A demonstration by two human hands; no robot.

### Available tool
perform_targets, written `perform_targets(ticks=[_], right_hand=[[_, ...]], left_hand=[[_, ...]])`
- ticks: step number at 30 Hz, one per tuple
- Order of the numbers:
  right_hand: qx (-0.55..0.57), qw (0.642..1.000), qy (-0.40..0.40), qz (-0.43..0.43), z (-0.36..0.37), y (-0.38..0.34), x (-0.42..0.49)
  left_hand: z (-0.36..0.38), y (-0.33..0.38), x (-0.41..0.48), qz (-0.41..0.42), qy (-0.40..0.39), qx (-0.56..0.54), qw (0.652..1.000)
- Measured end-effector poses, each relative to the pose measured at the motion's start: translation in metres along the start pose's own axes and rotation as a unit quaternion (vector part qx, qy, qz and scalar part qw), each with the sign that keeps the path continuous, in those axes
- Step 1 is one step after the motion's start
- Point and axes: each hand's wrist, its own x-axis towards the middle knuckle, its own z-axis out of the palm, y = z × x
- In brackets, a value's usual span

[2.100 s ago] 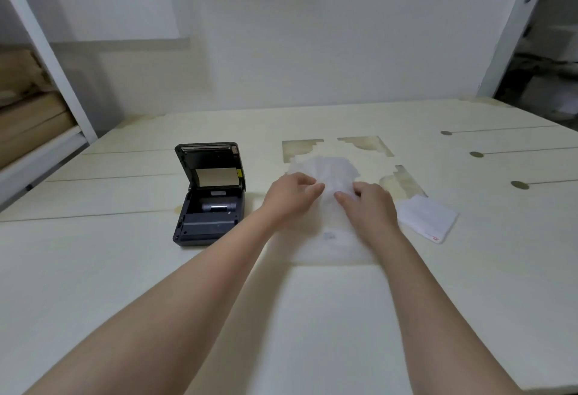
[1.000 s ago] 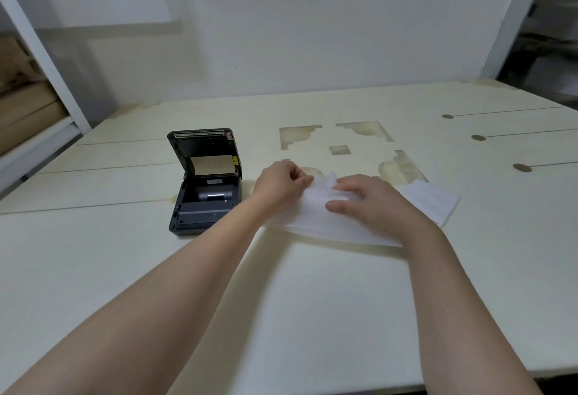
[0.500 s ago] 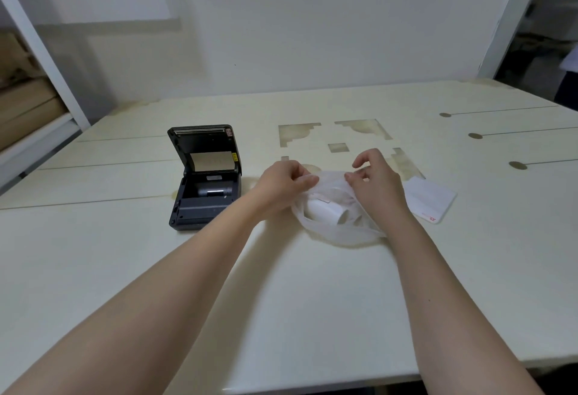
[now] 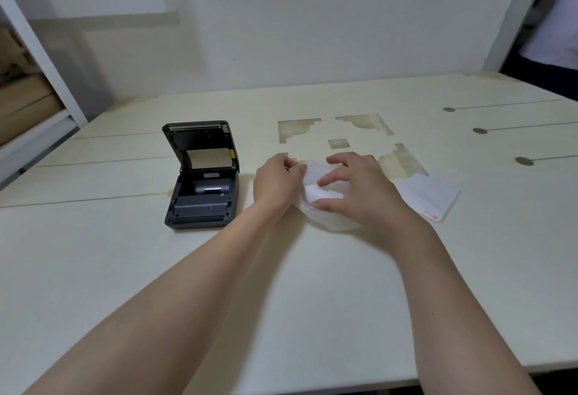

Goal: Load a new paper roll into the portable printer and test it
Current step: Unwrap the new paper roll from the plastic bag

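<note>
Roll coming out of its wrapper, printer open and waiting

Half a second ago the right hand [image 4: 359,191] only spread the clear wrapper [image 4: 336,222]; now its grip reaches inside, fingers closing around the paper roll [image 4: 323,196], though I cannot tell if they clamp it yet. The left hand [image 4: 276,185] pinches the wrapper's edge at 9 o'clock of the roll. So unpacking looks nearly done; loading comes next. On the table [image 4: 281,300]: one printer [image 4: 201,175], lid up, at 9 o'clock; one roll; one wrapper; one white card [image 4: 430,197] at 3 o'clock.
</note>
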Motion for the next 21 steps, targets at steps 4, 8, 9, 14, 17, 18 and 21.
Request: perform_targets(ticks=[4,8,9,14,17,18,21], right_hand=[[-0.115,0.993,0.011,-0.010,0.010,-0.004,-0.001],[-0.129,0.991,0.011,-0.027,0.010,-0.001,-0.002],[-0.110,0.993,0.015,-0.031,0.008,0.001,-0.003],[0.010,0.999,0.045,-0.020,0.000,0.002,-0.001],[0.060,0.997,0.051,-0.013,-0.003,-0.001,0.000],[0.079,0.995,0.051,-0.014,-0.004,-0.002,0.000],[0.173,0.983,0.060,-0.030,-0.009,-0.007,-0.002]], left_hand=[[0.001,0.001,0.000,-0.007,0.001,-0.012,1.000],[0.002,0.001,0.002,-0.020,0.009,-0.019,1.000],[0.003,0.001,0.002,-0.031,0.013,-0.030,0.999],[0.000,0.001,0.008,-0.065,0.033,-0.068,0.995],[-0.004,0.000,0.010,-0.072,0.035,-0.085,0.993],[-0.006,-0.001,0.010,-0.075,0.040,-0.083,0.993],[-0.012,-0.005,0.007,-0.087,0.060,-0.068,0.992]])
